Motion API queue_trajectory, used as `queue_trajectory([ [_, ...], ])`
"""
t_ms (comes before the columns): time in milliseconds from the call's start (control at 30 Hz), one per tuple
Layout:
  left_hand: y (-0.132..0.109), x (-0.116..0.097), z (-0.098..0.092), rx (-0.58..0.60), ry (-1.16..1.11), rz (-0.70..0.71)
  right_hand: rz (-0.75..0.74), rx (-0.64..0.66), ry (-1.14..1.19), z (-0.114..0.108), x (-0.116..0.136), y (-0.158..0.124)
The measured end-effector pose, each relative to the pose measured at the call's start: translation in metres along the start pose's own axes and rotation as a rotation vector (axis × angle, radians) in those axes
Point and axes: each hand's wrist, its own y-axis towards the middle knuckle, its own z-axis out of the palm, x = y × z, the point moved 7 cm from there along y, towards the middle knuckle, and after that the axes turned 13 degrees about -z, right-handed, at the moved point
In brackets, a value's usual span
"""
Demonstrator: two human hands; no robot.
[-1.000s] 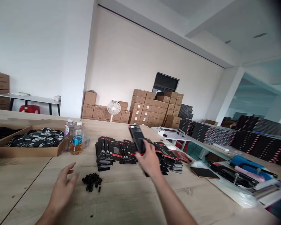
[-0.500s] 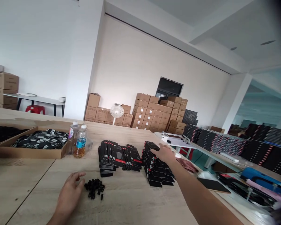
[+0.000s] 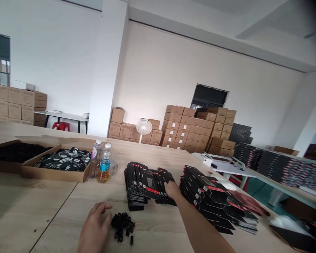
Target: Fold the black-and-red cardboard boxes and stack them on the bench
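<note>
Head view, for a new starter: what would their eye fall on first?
Two stacks of flat black-and-red boxes fill the middle of the wooden table, the right hand resting on the left stack. Brown cartons pile against the back wall. The left hand sits beside a small heap of black pieces.

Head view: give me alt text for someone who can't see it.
The right hand rests on a row of black card boxes with red stripes, beside a second stack, on a wooden table. The left hand lies next to a small pile of black pieces.
</note>
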Motion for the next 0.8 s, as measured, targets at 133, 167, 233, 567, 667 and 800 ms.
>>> queue_trajectory([
  [133, -0.001, -0.002, 0.003, 0.014, 0.066, -0.016, 0.023, 0.007, 0.005, 0.017, -0.007, 0.005],
  [167, -0.001, -0.002, 0.004, 0.019, 0.075, -0.018, 0.022, 0.010, 0.010, 0.017, -0.008, 0.007],
  [233, -0.001, -0.002, 0.005, 0.028, 0.086, -0.015, 0.035, 0.014, 0.023, 0.017, -0.012, 0.010],
  [567, -0.002, -0.001, 0.005, 0.033, 0.117, 0.008, -0.126, 0.034, 0.336, 0.041, 0.024, 0.009],
  [667, -0.002, -0.002, 0.004, 0.015, 0.117, 0.008, -0.156, 0.054, 0.444, 0.041, 0.034, 0.007],
  [800, -0.002, -0.002, 0.005, 0.028, 0.121, -0.001, -0.159, 0.097, 0.540, 0.036, 0.047, 0.005],
])
